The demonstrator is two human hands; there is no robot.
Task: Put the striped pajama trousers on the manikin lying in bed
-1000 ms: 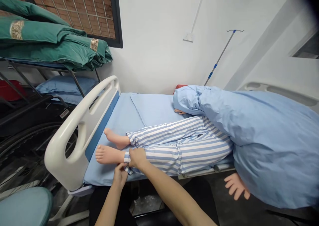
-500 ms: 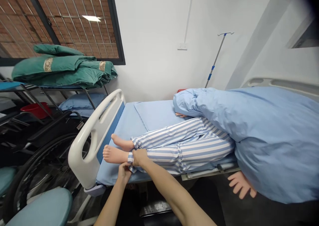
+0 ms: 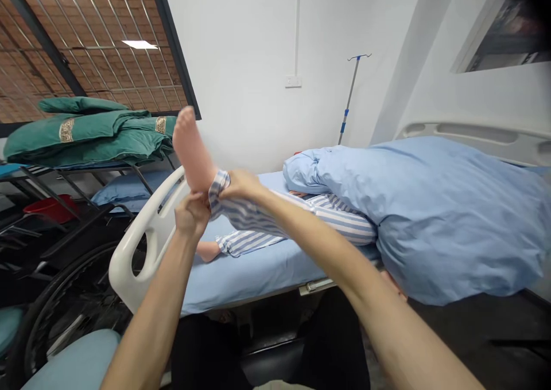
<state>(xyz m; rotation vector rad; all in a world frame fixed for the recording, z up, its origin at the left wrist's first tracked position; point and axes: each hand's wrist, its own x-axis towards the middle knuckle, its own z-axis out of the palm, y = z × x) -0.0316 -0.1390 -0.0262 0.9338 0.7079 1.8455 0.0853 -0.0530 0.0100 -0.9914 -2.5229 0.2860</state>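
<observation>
The step in hand looks to be holding up one leg of a mannequin: the raised leg (image 3: 249, 215) slants up off the bed (image 3: 258, 281) toward the left, its bare foot (image 3: 191, 149) toes up, above the far part of the white footboard (image 3: 123, 261). The right hand (image 3: 241, 184) is closed around the lower leg just above the ankle, over the striped cuff (image 3: 218, 186), while the left hand (image 3: 193, 213) is curled in behind the heel and ankle (how tightly its fingers grip is hidden). The other foot (image 3: 208, 250) rests lower down, on the bed, and a blue quilt (image 3: 451, 206) is heaped over the body to the right. As I judge it, the next move calls for both hands to work together, the left bearing the heel and the right guiding the shin, so that the knee is not twisted.
</observation>
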